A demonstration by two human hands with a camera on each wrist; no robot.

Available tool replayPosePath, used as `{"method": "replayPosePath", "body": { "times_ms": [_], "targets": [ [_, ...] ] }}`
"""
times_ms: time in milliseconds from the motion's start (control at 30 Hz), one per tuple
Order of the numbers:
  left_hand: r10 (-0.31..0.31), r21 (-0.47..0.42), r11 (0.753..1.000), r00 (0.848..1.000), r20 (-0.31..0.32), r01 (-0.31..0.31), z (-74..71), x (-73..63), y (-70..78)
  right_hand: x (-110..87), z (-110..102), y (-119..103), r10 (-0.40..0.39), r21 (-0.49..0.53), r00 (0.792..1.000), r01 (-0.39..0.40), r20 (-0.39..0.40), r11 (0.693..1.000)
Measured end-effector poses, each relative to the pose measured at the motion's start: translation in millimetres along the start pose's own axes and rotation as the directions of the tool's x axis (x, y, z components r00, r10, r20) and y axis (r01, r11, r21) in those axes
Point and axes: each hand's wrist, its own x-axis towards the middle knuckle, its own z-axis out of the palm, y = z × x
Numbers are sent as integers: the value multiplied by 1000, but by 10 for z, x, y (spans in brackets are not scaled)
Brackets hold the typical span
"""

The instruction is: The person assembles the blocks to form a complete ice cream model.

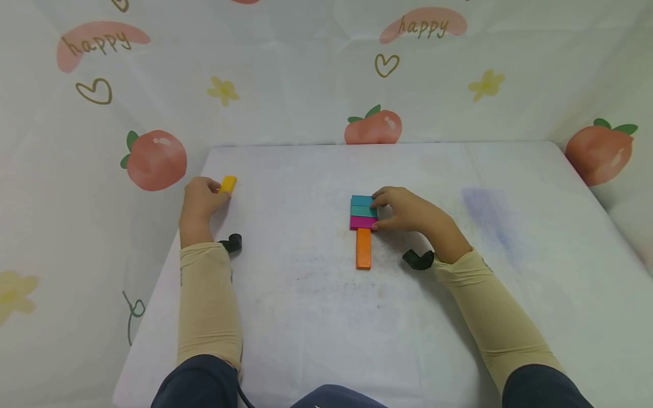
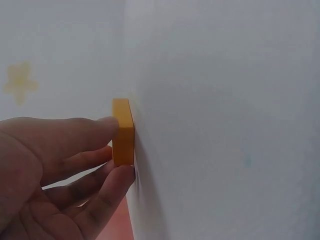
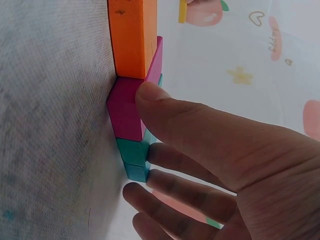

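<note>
At the table's far left, my left hand (image 1: 199, 201) pinches a small rectangular yellow block (image 2: 123, 142) between thumb and fingers, close over the white surface. Near the middle lie several flat blocks side by side: a blue block (image 1: 361, 200), a teal block (image 1: 360, 211) and a magenta block (image 1: 360, 222). An orange block (image 1: 363, 249) runs lengthwise from the magenta one toward me. My right hand (image 1: 403, 211) rests at the right ends of this row. In the right wrist view its thumb touches the magenta block's corner; the other fingers spread loosely beside the teal and blue blocks.
The white table (image 1: 306, 328) has a purple smudge (image 1: 492, 218) at the right. A white curtain (image 1: 306, 68) printed with fruit, flowers and lettering hangs behind and at both sides. A black camera piece juts from each wrist.
</note>
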Motion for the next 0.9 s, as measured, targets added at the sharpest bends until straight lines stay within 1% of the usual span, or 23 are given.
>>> {"method": "replayPosePath", "body": {
  "times_ms": [133, 233, 333, 467, 667, 767, 900],
  "targets": [
    [-16, 11, 1000, 1000, 8, 16, 2, 25, -1, 6, -5, -16, 5, 3, 1000, -5, 1, 1000],
    [-21, 17, 1000, 1000, 13, 21, 6, 29, 25, 22, -12, -12, -9, -4, 1000, 9, -5, 1000],
    [-14, 31, 999, 1000, 16, 14, 16, 30, 60, 30, -17, -6, -17, -9, 1000, 17, -6, 1000],
    [10, 41, 999, 999, 36, -11, 45, 21, 128, 26, -18, -3, -13, -7, 1000, 12, -6, 1000],
    [48, 14, 999, 996, 70, -49, 132, 4, 245, 27, -7, 8, -8, -2, 1000, 8, -3, 1000],
    [47, -1, 999, 995, 90, -47, 172, 3, 277, 25, -4, 10, -9, -1, 1000, 9, -1, 1000],
    [33, -8, 999, 993, 110, -32, 184, -4, 303, 20, -2, 3, 3, 2, 1000, -3, 4, 1000]
  ]
}}
